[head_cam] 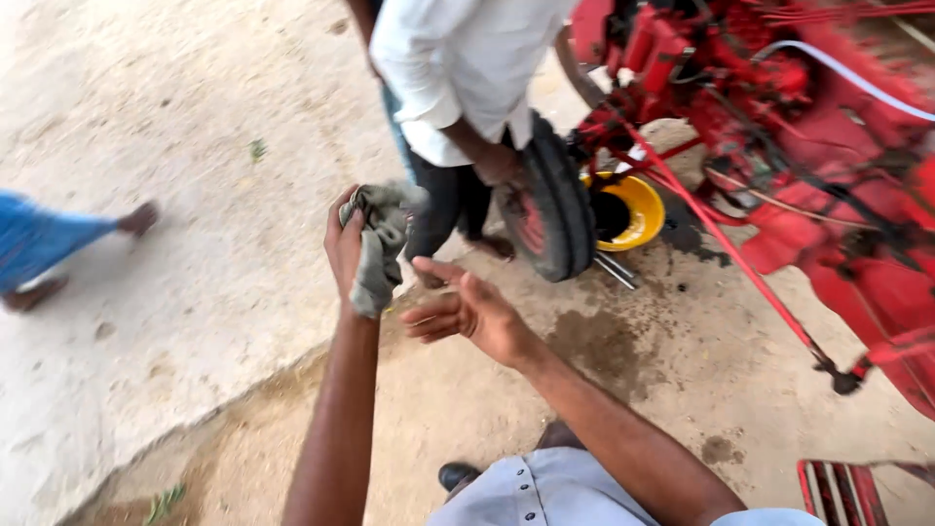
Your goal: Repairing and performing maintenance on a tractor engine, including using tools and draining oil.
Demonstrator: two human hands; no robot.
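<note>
My left hand [343, 251] is raised in front of me, closed around a crumpled grey-green rag [378, 242] that hangs down from its fingers. Just right of the rag, my right hand [467, 310] is held out flat with the fingers spread and nothing in it. Both arms reach forward from my grey buttoned shirt [545, 492] at the bottom of the view.
A person in a white shirt [458, 68] stands ahead, one hand on a black tyre [557, 200]. A yellow basin [633, 209] with dark liquid sits under a red machine [828, 166]. Dark oil stains mark the ground. Another person's foot [136, 219] is at left.
</note>
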